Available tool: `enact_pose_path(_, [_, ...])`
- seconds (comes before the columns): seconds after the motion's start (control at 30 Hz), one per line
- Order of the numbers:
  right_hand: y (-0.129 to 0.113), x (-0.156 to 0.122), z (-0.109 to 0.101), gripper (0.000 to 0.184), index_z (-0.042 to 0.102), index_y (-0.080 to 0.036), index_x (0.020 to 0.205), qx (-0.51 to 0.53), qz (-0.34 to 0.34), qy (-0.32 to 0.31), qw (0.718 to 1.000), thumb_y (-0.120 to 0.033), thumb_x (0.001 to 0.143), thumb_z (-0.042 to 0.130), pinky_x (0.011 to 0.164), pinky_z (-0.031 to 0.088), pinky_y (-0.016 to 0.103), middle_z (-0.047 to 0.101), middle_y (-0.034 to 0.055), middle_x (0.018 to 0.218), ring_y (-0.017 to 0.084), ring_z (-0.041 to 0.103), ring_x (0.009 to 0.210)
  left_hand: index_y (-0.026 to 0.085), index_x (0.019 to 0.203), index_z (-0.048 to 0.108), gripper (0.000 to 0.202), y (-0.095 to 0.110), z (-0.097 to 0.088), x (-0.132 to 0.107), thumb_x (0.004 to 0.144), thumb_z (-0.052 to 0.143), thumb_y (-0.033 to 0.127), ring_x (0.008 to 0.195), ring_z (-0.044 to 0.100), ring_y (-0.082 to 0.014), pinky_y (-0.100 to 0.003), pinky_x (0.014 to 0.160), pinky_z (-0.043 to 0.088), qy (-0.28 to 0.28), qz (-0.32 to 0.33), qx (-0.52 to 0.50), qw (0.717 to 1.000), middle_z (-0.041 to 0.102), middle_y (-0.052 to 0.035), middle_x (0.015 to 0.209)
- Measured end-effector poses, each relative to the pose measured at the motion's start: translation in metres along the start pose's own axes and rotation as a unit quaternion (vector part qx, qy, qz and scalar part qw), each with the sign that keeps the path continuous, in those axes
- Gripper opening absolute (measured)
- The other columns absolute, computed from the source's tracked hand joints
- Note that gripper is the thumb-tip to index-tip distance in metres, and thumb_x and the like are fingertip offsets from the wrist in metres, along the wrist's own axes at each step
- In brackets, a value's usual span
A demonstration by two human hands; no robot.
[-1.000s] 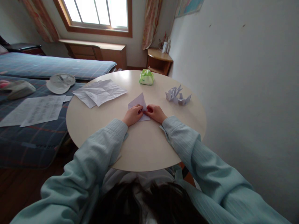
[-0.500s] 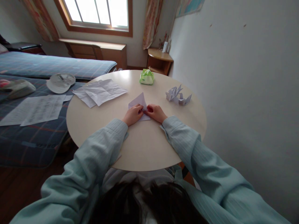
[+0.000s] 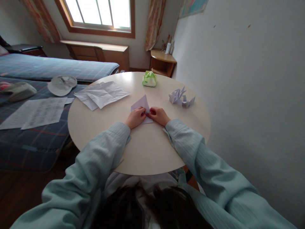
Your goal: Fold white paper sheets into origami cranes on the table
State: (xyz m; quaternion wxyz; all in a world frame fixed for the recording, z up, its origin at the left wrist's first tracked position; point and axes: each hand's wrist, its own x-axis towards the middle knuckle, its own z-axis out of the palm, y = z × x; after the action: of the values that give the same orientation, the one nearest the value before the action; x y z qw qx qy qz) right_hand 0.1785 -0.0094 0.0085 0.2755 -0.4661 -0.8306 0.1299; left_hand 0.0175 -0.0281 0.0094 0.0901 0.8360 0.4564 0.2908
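Observation:
A folded sheet of paper (image 3: 143,101) lies on the round table (image 3: 147,146) in front of me, one pointed corner facing away and a lower edge showing below my fingers. My left hand (image 3: 136,117) is closed at the paper's left side, fingers pressed onto it. From the right, my right hand (image 3: 159,115) pinches the paper near its middle, its fingertips almost meeting those of the left. The fingers partly cover the centre of the paper, so the fold there is hidden.
Crumpled white sheets (image 3: 102,93) lie at the table's left. Folded paper figures (image 3: 177,95) stand at the right, and a green tissue pack (image 3: 150,79) at the far edge. Beside the table is a bed (image 3: 30,136) with printed sheets (image 3: 44,111) and a cap (image 3: 62,85). A wall rises on the right.

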Motion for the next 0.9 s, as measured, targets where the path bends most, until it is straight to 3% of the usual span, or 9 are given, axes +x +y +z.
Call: enact_pose_path(0.9, [0.0007,0.0002,0.0006,0.021,0.05,-0.016,0.063,-0.005,-0.003,-0.002,1.0,-0.034,0.073,0.056,0.055,0.027,0.021,0.049,-0.0019,0.061,0.008,0.038,0.057,0.017,0.066,0.049,0.012,-0.0005,0.0005,-0.0004,0.075,0.043,0.016,0.066,0.048,-0.013,-0.025,0.061,0.036,0.0,-0.004,0.004,1.0,0.053,-0.003,0.075])
